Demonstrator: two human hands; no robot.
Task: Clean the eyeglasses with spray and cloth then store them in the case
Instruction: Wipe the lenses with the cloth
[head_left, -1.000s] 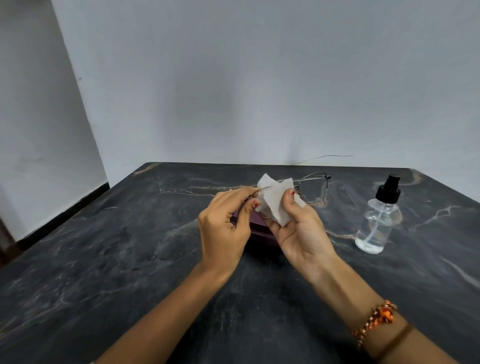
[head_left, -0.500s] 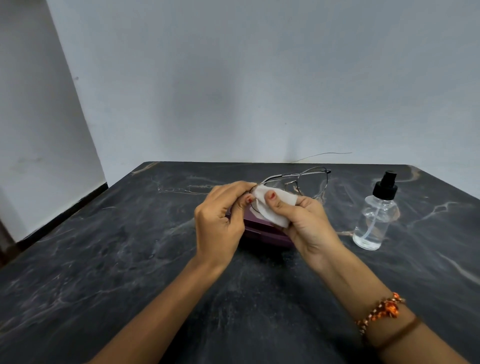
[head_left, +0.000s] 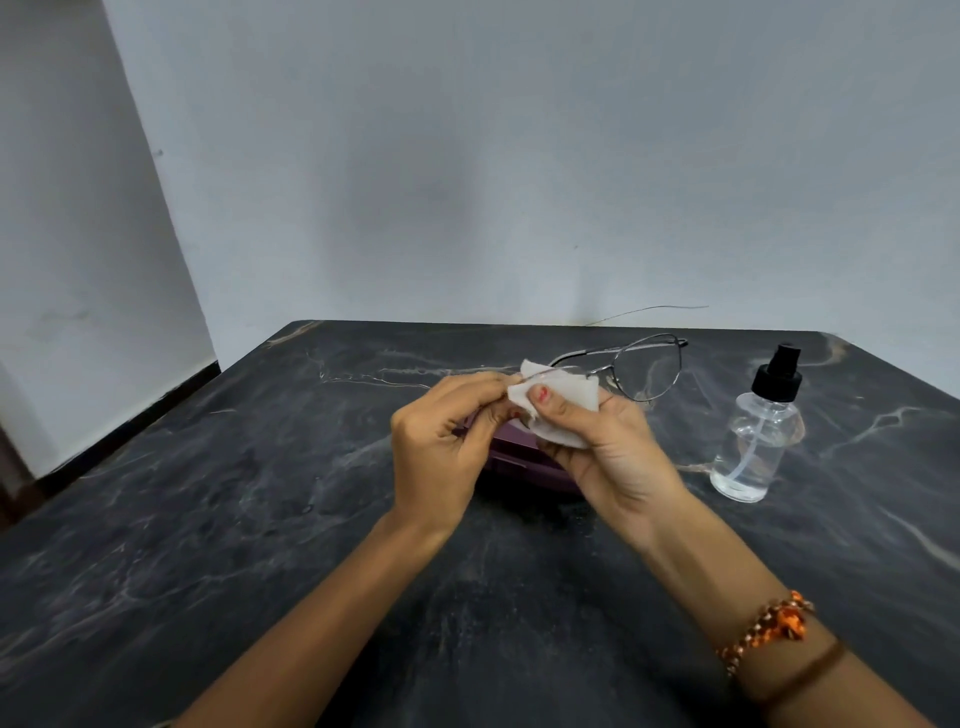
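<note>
I hold thin metal-framed eyeglasses above the table's middle. My left hand pinches the frame at its left end. My right hand presses a white cloth around the left lens, thumb on top. The right lens sticks out bare to the right. A purple case lies on the table right under both hands, mostly hidden by them. A clear spray bottle with a black pump top stands upright to the right, apart from my hands.
The dark marbled table reaches to a pale wall at the back. Its left edge runs along a white side wall. A thin wire lies at the table's far edge.
The cloth has shifted over the left lens and my right thumb has slid across it. The glasses tilted a little; both hands stayed over the case.
</note>
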